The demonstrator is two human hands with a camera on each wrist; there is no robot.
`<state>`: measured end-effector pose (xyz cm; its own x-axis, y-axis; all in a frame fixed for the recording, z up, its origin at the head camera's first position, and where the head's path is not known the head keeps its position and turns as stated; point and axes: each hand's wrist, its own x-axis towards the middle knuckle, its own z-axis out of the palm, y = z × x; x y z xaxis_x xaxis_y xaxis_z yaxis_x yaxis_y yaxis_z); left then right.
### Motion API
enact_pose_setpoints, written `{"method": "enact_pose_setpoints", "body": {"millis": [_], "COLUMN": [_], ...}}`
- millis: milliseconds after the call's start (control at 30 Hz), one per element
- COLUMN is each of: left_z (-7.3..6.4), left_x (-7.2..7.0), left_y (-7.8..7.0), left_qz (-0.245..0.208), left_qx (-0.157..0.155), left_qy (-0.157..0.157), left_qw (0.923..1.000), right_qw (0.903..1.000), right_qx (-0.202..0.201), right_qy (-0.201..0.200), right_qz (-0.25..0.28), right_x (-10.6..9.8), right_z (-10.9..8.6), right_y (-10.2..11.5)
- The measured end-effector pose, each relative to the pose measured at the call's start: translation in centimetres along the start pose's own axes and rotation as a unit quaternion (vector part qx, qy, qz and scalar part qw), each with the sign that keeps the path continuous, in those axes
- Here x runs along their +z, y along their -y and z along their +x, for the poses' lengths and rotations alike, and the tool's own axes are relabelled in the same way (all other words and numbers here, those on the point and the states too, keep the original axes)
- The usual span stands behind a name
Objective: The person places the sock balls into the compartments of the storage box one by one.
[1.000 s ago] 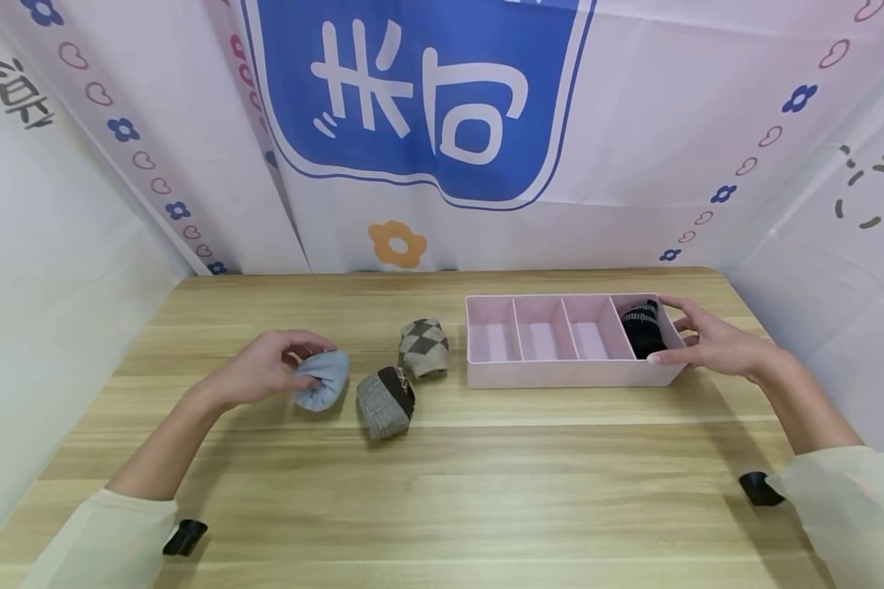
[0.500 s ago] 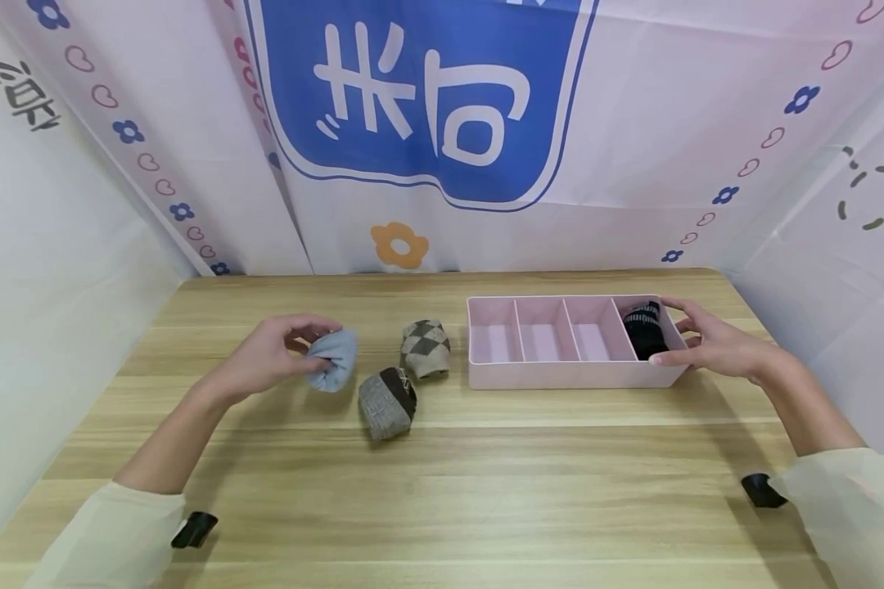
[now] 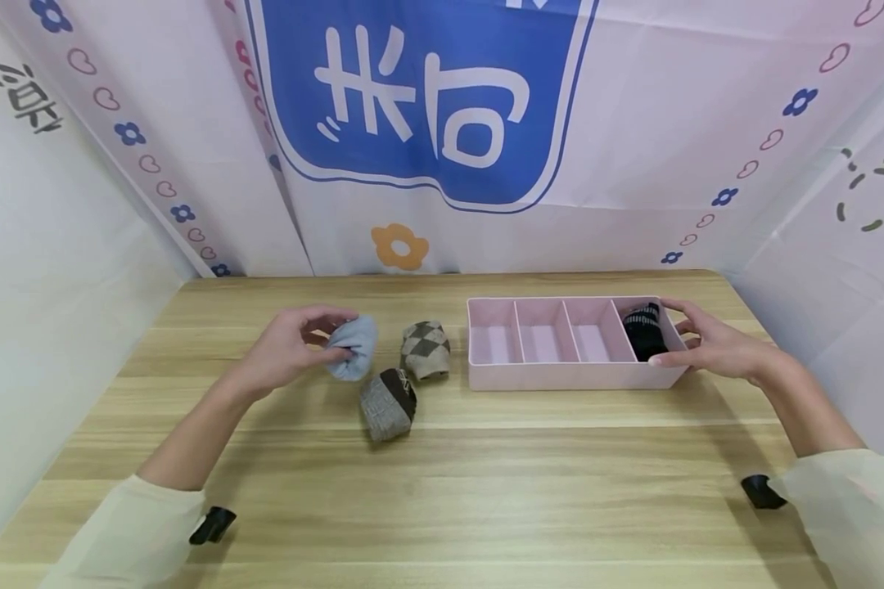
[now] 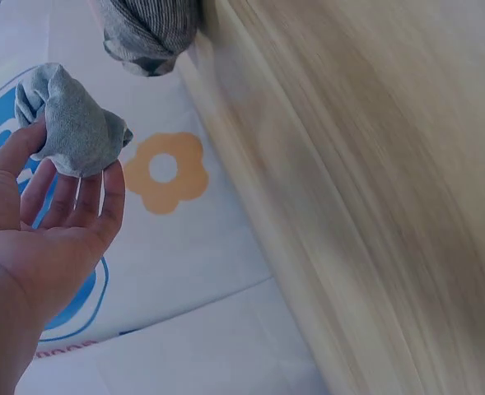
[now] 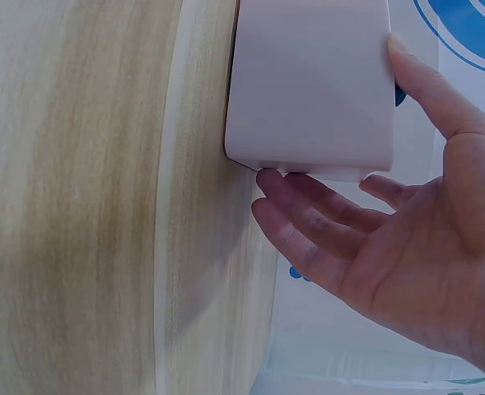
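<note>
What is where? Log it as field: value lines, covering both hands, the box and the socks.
left grip: pinches blue sock between thumb and fingers, above table
right grip: holds box at its right end
box: pink, on table, four compartments in a row
black sock: in rightmost compartment
gray sock: on table, dark band, nearer the person than argyle sock
argyle sock: on table, between blue sock and box

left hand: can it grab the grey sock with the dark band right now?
Probably not: the left hand holds the light blue sock. Otherwise the way looks free, as the grey sock lies close by, uncovered on the table.
</note>
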<state>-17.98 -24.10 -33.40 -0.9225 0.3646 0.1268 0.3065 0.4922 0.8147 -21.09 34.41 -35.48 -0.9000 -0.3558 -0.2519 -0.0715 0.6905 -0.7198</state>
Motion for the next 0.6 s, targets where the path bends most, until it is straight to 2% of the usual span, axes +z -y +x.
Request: {"method": "enact_pose_setpoints", "body": {"millis": [300,600], "left_z": [0.8,2.2], "left_x": [1.1,2.6], "left_y": [-0.8,-1.6], "left_qz": [-0.021,-0.032], "left_qx": [0.018,0.031], "left_qy": [-0.009,-0.002], "left_qw": [0.9996,0.9990], "right_qw": [1.0000,1.0000], "right_qx": [0.003,0.001], "right_qy": [-0.001,0.000], "right_qz": [0.002,0.002], "right_x": [0.1,0.1], "right_z": [0.0,0.0], "right_y": [0.1,0.1]}}
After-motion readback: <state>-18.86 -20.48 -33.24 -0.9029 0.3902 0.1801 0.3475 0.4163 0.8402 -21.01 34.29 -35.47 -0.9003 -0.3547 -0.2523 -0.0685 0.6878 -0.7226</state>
